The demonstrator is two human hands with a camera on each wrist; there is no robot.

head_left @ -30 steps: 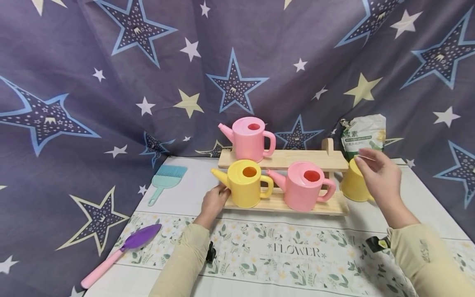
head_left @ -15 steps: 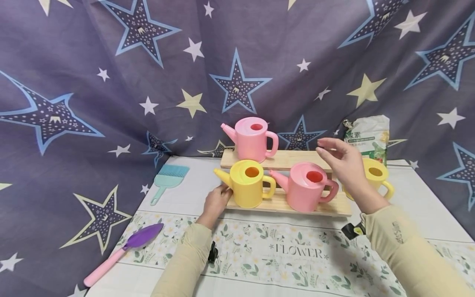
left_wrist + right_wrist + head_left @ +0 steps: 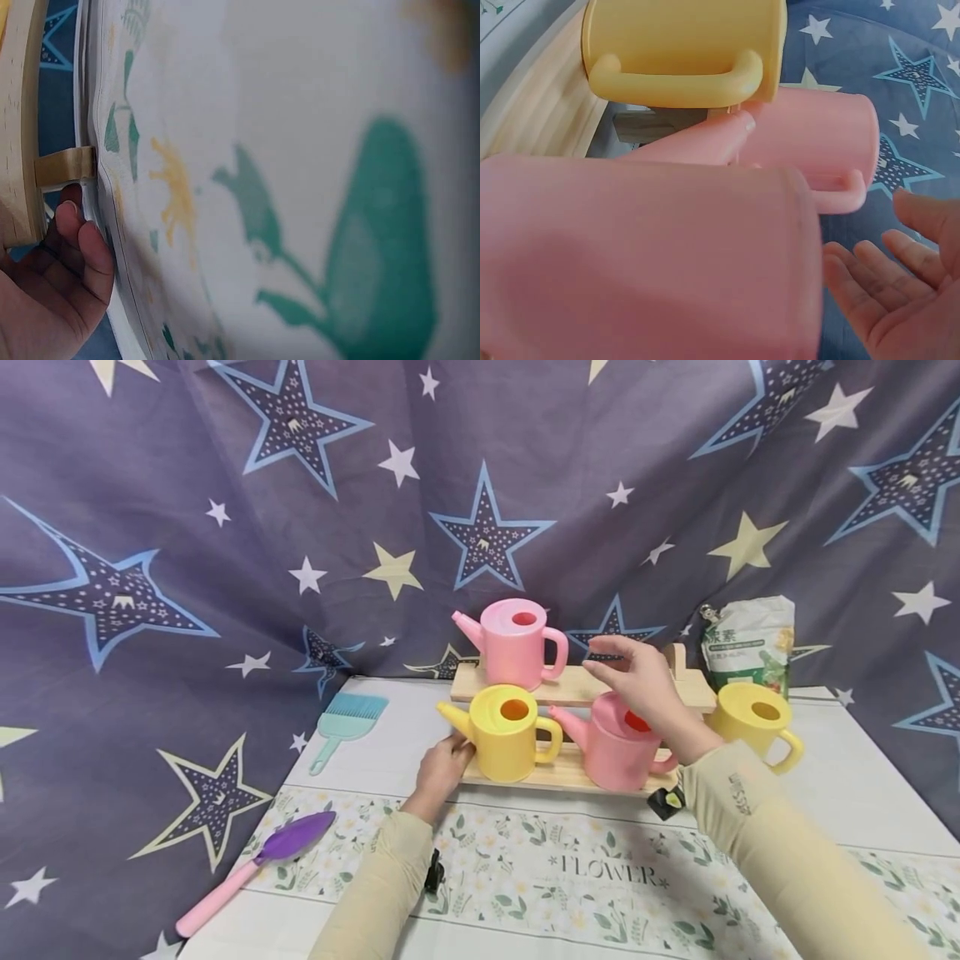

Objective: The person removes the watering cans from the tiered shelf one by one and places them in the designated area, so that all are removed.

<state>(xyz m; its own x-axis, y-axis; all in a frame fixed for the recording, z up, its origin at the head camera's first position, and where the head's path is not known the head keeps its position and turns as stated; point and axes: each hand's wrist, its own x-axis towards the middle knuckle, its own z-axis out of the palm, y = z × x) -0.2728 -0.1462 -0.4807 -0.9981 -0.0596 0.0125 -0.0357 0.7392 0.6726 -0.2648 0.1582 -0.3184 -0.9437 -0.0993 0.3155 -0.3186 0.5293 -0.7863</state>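
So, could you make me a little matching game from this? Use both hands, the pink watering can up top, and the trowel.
Column one
1. Left hand
2. Right hand
3. Upper pink watering can
4. Trowel

Column two
A. purple and pink
B. standing on the top board
C. at the left end of the wooden shelf
D. raised, holding nothing

Pairs: 1-C, 2-D, 3-B, 4-A

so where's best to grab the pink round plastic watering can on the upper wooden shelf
Probably by its looped pink handle, coming from the person's right: the can stands upright, its tapered pink spout points left, and the handle faces the empty right hand.
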